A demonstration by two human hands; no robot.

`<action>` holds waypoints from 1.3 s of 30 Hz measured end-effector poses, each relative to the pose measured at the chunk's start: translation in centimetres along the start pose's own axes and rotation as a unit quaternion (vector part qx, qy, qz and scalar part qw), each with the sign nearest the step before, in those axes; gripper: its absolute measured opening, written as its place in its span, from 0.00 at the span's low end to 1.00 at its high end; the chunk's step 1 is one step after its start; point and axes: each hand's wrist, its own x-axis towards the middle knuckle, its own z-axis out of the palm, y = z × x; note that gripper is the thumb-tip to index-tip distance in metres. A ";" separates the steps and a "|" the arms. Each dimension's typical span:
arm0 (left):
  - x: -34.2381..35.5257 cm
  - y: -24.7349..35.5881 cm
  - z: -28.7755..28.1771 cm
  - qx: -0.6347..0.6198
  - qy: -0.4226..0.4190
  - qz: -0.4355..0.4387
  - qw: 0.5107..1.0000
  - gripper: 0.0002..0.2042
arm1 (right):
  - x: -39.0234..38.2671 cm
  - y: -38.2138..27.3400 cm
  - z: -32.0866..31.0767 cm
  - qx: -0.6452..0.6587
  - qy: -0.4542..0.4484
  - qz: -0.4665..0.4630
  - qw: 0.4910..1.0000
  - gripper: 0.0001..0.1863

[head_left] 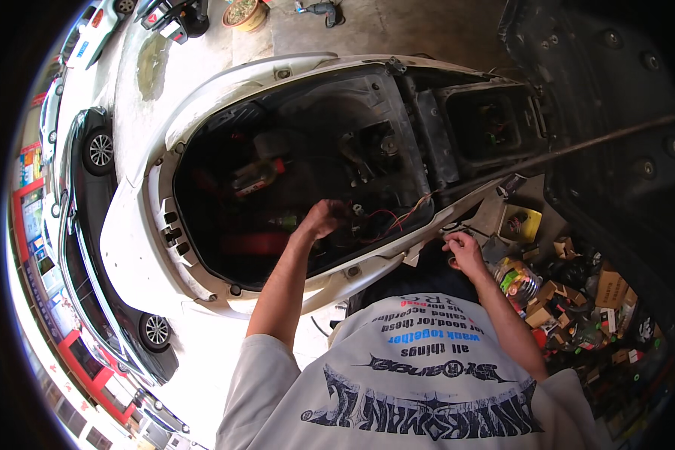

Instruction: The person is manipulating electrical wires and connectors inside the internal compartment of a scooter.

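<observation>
A white scooter body [130, 251] lies across the view, with its black storage compartment [315, 112] uncovered. My left hand [324, 218] reaches into the near side of that compartment. Its fingers are curled, and their tips fade into shadow beside thin red and yellow wires [397, 219]. A bottle-like item [253, 178] with a red end lies deeper inside. By the scooter's near outer edge, my right hand [465, 251] is closed with bent fingers, close to my dark trousers. Something small and round may be at its fingertips, too unclear to name.
A black panel with round rubber feet [645, 166] stands raised at the right. Below it are a yellow container [520, 224], a clear plastic jar [519, 279] and cardboard boxes [612, 289] among clutter. A power drill [321, 10] and a potted plant [243, 13] stand beyond; a dark car [90, 217] is left.
</observation>
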 end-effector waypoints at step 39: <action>1.0 -2.5 3.0 0.327 -0.042 0.037 0.943 0.15 | -0.4 -0.9 0.1 -0.020 -0.004 0.023 1.000 0.11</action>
